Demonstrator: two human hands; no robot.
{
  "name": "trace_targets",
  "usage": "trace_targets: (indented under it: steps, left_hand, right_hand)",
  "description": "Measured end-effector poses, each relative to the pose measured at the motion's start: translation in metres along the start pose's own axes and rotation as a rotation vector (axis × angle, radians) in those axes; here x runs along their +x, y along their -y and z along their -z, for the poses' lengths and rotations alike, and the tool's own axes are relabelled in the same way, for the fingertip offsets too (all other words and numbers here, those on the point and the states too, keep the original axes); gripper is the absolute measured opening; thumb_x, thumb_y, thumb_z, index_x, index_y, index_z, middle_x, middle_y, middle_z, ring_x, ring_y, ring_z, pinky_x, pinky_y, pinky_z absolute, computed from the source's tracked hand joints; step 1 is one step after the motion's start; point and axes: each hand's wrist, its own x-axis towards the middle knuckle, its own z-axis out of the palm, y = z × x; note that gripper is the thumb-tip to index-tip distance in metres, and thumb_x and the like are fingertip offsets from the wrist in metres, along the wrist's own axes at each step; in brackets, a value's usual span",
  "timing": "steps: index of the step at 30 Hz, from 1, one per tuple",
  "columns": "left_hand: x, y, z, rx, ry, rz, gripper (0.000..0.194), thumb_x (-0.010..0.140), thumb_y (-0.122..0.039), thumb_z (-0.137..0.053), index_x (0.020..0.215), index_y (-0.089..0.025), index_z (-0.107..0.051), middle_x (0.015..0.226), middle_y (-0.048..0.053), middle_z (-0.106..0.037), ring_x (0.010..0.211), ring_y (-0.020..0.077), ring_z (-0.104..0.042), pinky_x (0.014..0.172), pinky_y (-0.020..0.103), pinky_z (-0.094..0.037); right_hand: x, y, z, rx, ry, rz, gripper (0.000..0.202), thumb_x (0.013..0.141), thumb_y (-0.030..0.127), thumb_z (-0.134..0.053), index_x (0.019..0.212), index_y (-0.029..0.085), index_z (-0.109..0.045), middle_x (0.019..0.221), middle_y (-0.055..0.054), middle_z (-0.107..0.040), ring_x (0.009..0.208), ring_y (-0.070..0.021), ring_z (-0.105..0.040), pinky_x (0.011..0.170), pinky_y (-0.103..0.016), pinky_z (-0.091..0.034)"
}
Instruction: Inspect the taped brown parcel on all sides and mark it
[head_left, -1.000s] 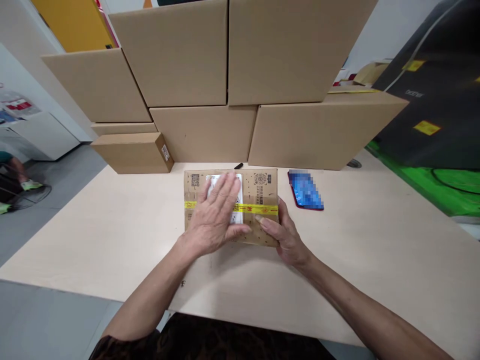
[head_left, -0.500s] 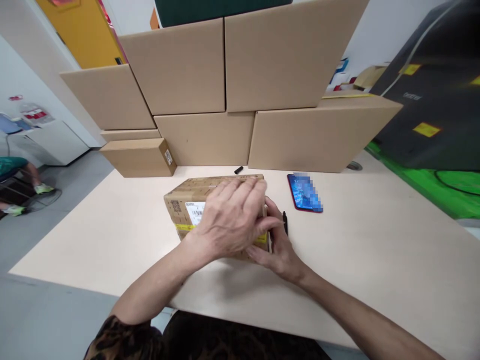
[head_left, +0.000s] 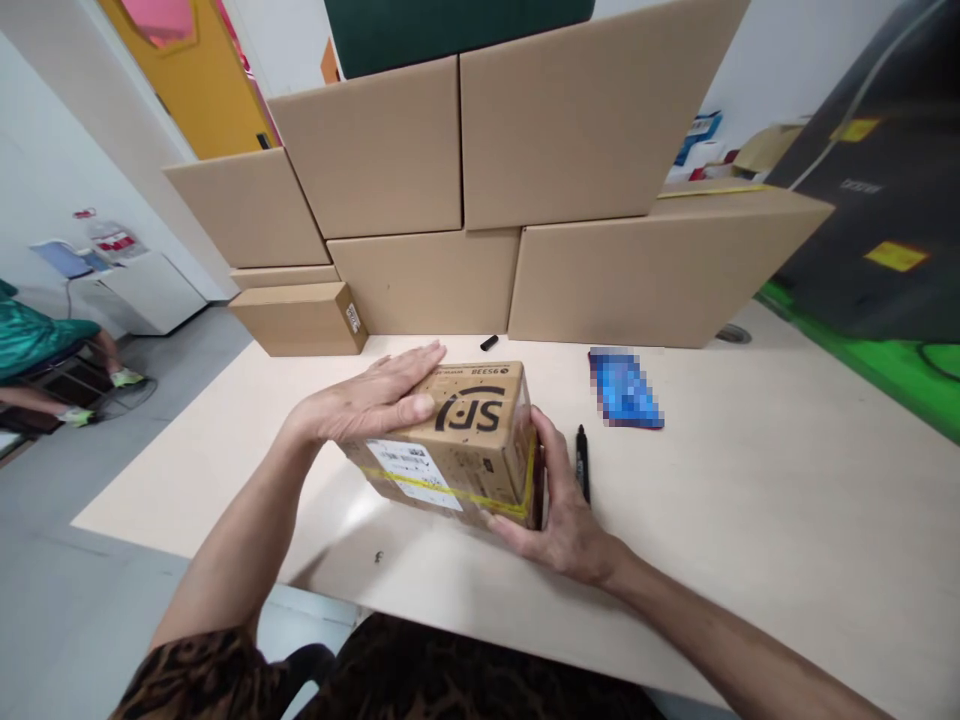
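A small brown carton (head_left: 480, 410) with black print on top, a white label and a yellow band sits tilted on the pale table. My left hand (head_left: 379, 395) lies flat on the carton's top left part, its fingers stretched out. At the right end, my right hand (head_left: 562, 505) grips the carton, thumb at the lower front and fingers round the far side. A dark red thing shows partly between the carton's end and the right palm; I cannot make it out. Just right of that hand lies a black marker (head_left: 583, 465).
Behind stand several large cartons (head_left: 555, 130), with a smaller box (head_left: 292, 320) at their left. A black cap (head_left: 489, 343) and a phone with a blurred screen (head_left: 626, 390) lie on the table (head_left: 712, 530). A seated person (head_left: 45, 335) is at the far left.
My left hand has slid left across the carton's top, uncovering the black print and more of the label. The right hand keeps its grip. The view has shifted slightly.
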Motion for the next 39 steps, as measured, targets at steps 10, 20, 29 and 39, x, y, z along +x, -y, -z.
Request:
trace_targets:
  steps: [10,20,29,39]
  left_hand:
    - [0.011,-0.017,-0.015,0.219,0.130,-0.106,0.086,0.101,-0.074,-0.058,0.172,-0.029,-0.040,0.180,0.010,-0.034,0.169,0.0373,-0.031,0.138,0.060,-0.027]
    - [0.005,-0.074,-0.053,0.478,0.007,-0.211,0.074,0.111,-0.070,-0.031,0.170,-0.028,-0.045,0.175,0.009,-0.047,0.165,0.0331,-0.043,0.133,0.057,-0.040]
    - [0.014,-0.002,-0.099,0.760,-0.506,-0.314,0.067,0.111,-0.065,-0.041,0.162,-0.024,-0.055,0.164,0.016,-0.061,0.148,0.0355,-0.060,0.132,0.057,-0.030]
    - [-0.005,0.070,-0.094,0.296,-0.427,-0.110,0.087,0.104,-0.075,-0.048,0.177,-0.046,-0.008,0.189,0.009,0.001,0.174,0.0413,-0.013,0.133,0.072,-0.025]
  right_hand:
    - [-0.004,-0.012,0.001,-0.026,0.026,0.075,0.122,0.079,0.039,-0.090,0.172,0.042,-0.012,0.169,-0.012,-0.033,0.162,-0.0450,-0.034,0.135,-0.069,-0.031]
    - [0.003,-0.007,0.009,0.115,-0.003,-0.013,0.114,0.082,0.039,-0.090,0.170,0.044,-0.019,0.173,-0.011,-0.035,0.162,-0.0428,-0.040,0.131,-0.068,-0.040]
    - [0.021,-0.003,0.024,0.399,-0.185,-0.305,0.095,0.075,0.046,-0.095,0.155,0.042,-0.043,0.158,-0.007,-0.060,0.145,-0.0385,-0.061,0.120,-0.066,-0.052]
    - [0.039,0.000,0.045,0.549,-0.351,-0.574,0.079,0.074,0.050,-0.088,0.146,0.037,-0.058,0.143,-0.006,-0.075,0.130,-0.0413,-0.072,0.108,-0.063,-0.061]
